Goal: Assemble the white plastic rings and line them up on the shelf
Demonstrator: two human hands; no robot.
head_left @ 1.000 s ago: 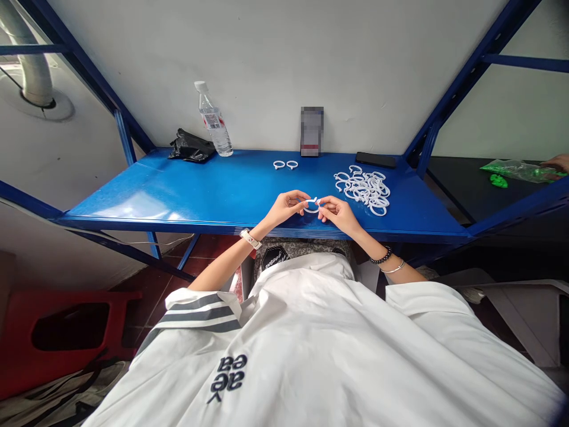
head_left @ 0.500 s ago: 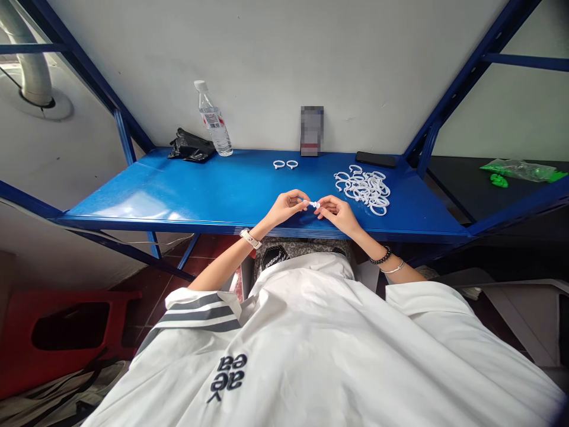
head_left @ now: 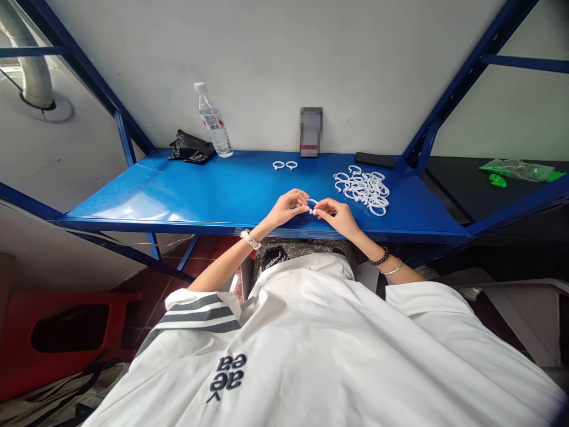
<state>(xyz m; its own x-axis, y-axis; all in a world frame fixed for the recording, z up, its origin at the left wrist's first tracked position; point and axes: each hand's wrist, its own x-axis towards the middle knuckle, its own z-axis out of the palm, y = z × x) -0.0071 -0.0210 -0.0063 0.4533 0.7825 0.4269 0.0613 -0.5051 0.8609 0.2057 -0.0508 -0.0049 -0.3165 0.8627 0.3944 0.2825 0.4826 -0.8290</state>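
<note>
Small white plastic ring (head_left: 312,205), pinched above the shelf's front edge

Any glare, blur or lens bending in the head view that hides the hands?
Head view: daylight glare whitens the glossy blue metal shelf at left; frame bars bow from wide-angle distortion; the card against the wall is blurred. Left hand and right hand look sharp, pinching a small white plastic ring, largely hidden.

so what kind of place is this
Probably a small workshop or hand-assembly station: a blue metal rack shelf serves as the bench, a pile of white plastic rings lies on it, and both hands pinch one ring between them.
</note>
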